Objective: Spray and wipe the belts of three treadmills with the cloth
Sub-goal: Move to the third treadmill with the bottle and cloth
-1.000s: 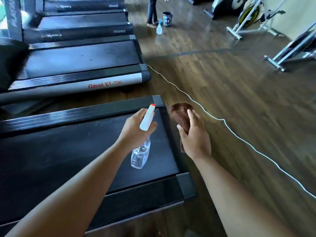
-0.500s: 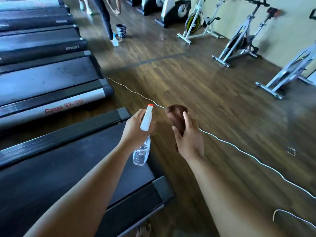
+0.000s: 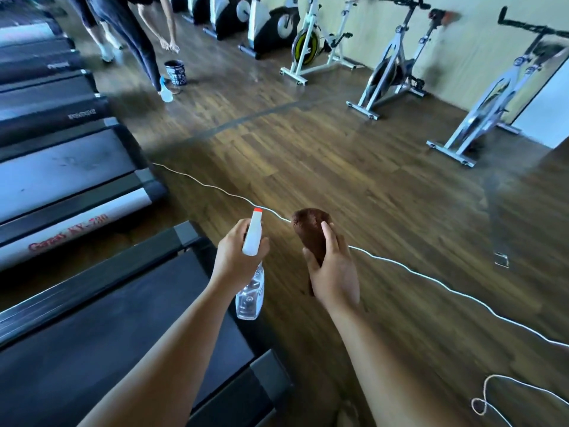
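Note:
My left hand [image 3: 234, 257] grips a clear spray bottle [image 3: 251, 291] with a white, red-tipped nozzle, held over the rear right corner of the nearest treadmill's black belt [image 3: 101, 343]. Just to the right, my right hand [image 3: 334, 274] holds a bunched brown cloth [image 3: 309, 228] above the wooden floor. A second treadmill belt [image 3: 58, 177], grey with smudges, lies further back on the left beside a white side rail with red lettering. More treadmills [image 3: 46, 115] line up behind it.
A white cord [image 3: 409, 272] runs across the wooden floor, coiling at the lower right. Two people stand at the back by a dark bucket [image 3: 175, 72] and a blue spray bottle [image 3: 166, 92]. Exercise bikes [image 3: 397, 66] line the right wall.
The view has swung right and up, sliding the treadmills toward the left. Both hands, still holding bottle and cloth, now sit past the belt's rear corner, with more floor and bikes showing.

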Tool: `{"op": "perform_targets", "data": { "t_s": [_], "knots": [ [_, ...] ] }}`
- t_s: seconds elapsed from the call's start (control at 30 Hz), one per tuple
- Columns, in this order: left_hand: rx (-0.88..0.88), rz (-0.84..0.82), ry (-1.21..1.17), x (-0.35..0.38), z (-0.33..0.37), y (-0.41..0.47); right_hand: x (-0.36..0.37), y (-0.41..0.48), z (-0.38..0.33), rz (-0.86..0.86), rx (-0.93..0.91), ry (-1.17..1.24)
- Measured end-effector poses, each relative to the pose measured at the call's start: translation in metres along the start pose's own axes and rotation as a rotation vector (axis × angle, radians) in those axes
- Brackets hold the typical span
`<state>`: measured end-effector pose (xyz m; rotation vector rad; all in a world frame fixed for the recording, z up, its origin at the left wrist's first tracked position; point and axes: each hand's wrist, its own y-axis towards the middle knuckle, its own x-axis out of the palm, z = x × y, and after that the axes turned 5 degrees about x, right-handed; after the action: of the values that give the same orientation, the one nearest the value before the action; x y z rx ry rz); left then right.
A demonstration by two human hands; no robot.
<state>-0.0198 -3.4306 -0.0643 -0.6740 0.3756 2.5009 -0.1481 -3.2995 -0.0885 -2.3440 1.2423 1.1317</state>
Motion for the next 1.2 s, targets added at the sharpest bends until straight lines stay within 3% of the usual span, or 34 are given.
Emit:
{"op": "perform_targets", "data": {
  "t_s": [0.57,0.87,1.2],
  "knots": [
    [-0.166,0.216,-0.092,0.150,0.070,0.080,-0.065,0.164,0.119,-0.202,-0.172,-0.032],
    [-0.183,0.314,-0.058,0.150,0.054,0.148,-0.032,0.240,0.101,-0.233,-0.280,-0.011],
    [-0.237,0.416,-0.054,0.098,0.006,0.263,0.056,0.350,0.038,-0.314,-0.348,0.029]
  ]
}}
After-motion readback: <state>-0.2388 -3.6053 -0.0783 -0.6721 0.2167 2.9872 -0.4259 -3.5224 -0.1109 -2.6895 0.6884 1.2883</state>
